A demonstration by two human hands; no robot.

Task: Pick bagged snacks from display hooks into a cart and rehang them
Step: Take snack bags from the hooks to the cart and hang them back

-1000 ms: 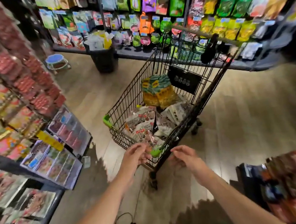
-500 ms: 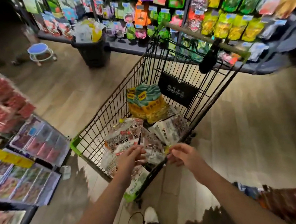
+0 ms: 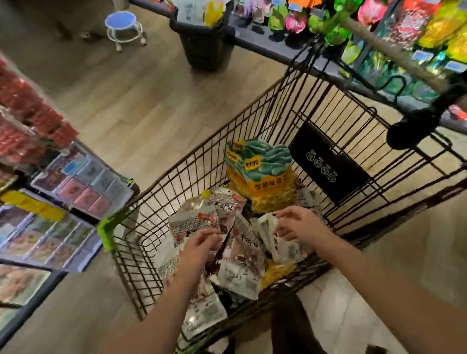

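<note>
Head view looks straight down into a wire cart [image 3: 250,133], the biggest thing here, parked in an aisle between two walls of hanging packets. Both of the person's arms reach over its near rim. Beyond the hands, toward the far end of the basket, a yellow and green bag [image 3: 261,173] stands propped against the folded child-seat panel, probably leaning there because it is too tall to lie flat among the rest. Directly under and around the hands lies a loose heap of silvery snack bags [image 3: 238,265], overlapping at odd angles, as dropped goods would.

The left hand [image 3: 198,248] has its fingers curled down onto the top edge of one silvery bag [image 3: 192,219]; it appears to pinch it, though blur hides the exact contact. The right hand [image 3: 299,224] hovers just beside it with fingers bent and spread over a white-backed packet [image 3: 285,251]; whether it grips anything I cannot tell.

Far off to the upper left of the hands sits a small blue stool [image 3: 121,22], and ahead of them a black bin [image 3: 202,41] stuffed with packaging.

Judging by the full basket, sorting bags for rehanging seems under way.
</note>
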